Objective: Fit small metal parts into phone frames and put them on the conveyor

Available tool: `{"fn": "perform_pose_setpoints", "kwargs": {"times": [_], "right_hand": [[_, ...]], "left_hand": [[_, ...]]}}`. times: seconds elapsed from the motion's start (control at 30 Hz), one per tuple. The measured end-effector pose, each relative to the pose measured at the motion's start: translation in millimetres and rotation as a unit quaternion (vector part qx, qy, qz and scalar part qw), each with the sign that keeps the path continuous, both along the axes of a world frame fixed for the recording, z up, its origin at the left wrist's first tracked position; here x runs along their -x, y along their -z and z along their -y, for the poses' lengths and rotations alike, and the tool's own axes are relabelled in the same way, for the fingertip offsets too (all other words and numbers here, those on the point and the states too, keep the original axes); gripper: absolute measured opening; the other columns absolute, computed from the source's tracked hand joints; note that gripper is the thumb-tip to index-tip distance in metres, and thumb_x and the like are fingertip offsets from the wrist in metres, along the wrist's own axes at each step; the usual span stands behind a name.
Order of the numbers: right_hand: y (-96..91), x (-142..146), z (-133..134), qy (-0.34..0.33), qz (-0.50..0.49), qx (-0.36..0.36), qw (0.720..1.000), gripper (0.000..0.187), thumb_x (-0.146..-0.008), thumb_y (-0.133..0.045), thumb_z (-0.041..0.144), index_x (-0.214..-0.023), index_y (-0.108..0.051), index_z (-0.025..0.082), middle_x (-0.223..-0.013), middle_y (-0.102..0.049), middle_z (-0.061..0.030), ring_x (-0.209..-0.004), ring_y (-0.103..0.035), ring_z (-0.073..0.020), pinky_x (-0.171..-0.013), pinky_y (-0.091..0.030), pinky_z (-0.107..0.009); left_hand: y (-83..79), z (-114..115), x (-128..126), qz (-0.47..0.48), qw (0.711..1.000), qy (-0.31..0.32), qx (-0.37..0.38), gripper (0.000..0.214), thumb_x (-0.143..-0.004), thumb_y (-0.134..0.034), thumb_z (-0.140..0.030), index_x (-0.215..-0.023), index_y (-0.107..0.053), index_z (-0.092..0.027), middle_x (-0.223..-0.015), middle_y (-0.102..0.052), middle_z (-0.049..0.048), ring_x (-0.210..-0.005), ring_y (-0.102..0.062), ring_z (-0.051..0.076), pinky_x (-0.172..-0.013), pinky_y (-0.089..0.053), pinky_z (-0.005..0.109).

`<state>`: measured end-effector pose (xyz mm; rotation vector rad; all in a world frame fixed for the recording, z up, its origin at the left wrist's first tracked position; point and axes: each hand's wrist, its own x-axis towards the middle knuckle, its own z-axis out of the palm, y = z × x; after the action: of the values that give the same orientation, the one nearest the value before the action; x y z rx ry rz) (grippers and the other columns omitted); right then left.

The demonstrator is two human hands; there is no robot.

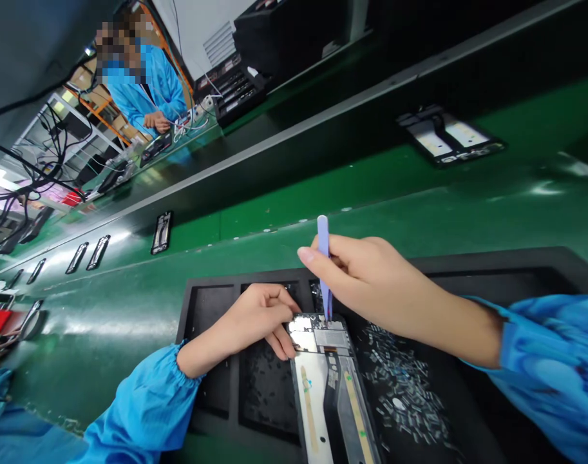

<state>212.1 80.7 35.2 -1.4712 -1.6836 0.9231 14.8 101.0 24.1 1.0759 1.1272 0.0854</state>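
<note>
An opened phone or tablet frame (309, 393), with a bare circuit board at its top end and a dark ribbon cable down its middle, lies over a black compartment tray (236, 386). My right hand (366, 270) pinches light purple tweezers (323, 258), held upright. Their tips meet the board near the device's top edge; anything between the tips is too small to make out. My left hand (259, 322) rests at the device's upper left edge, fingers bent against its side and corner.
Many small shiny pieces (409, 386) lie heaped in the tray's right compartment. Beyond, a green belt (284, 238) carries another opened device (451, 135) and several more at left. A co-worker in blue (149, 84) sits across the line. Black cables (37, 161) hang at left.
</note>
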Motion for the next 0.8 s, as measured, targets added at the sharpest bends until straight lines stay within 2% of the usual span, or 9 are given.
{"fn": "perform_pose_setpoints", "kwargs": {"times": [0.17,0.3,0.53,0.8], "right_hand": [[-2.6,1.6,0.6,-0.022,0.056,0.048,0.997,0.037,-0.097,-0.046,0.051,-0.070,-0.049,0.024,-0.048,-0.050,0.0048,-0.044,-0.042,-0.0131,-0.048,-0.030,-0.031],[-2.3,2.4,-0.2,-0.029,0.078,0.042,0.996,0.039,-0.098,-0.042,0.050,-0.070,-0.048,0.024,-0.047,-0.049,0.0046,-0.044,-0.042,-0.0137,-0.048,-0.031,-0.031],[0.1,2.1,0.5,-0.034,0.068,0.042,0.996,0.037,-0.099,-0.042,0.048,-0.072,-0.049,0.024,-0.048,-0.051,0.0036,-0.045,-0.047,-0.0140,-0.048,-0.031,-0.030],[1.2,2.9,0.0,-0.058,0.058,0.092,0.992,0.027,-0.099,-0.047,0.044,-0.085,-0.056,0.023,-0.054,-0.058,0.0047,-0.046,-0.051,-0.0132,-0.052,-0.037,-0.028]], "left_hand": [[1.1,0.8,-0.2,-0.002,1.000,0.005,-0.012,0.013,-0.071,-0.059,-0.015,-0.083,-0.054,-0.017,-0.050,-0.060,-0.0048,-0.039,-0.062,0.013,-0.040,-0.052,0.019],[1.0,1.5,-0.7,-0.005,1.000,0.006,-0.020,0.013,-0.073,-0.061,-0.016,-0.083,-0.053,-0.017,-0.050,-0.060,-0.0055,-0.038,-0.062,0.012,-0.040,-0.051,0.017],[-1.4,1.8,-0.4,0.000,1.000,0.015,-0.026,0.017,-0.076,-0.068,-0.028,-0.080,-0.055,-0.017,-0.049,-0.060,-0.0035,-0.038,-0.061,0.012,-0.039,-0.051,0.018],[-6.3,-0.2,2.0,0.020,0.999,0.029,-0.021,0.020,-0.079,-0.072,-0.028,-0.083,-0.057,-0.015,-0.055,-0.062,-0.0035,-0.041,-0.063,0.011,-0.042,-0.052,0.018]]}}
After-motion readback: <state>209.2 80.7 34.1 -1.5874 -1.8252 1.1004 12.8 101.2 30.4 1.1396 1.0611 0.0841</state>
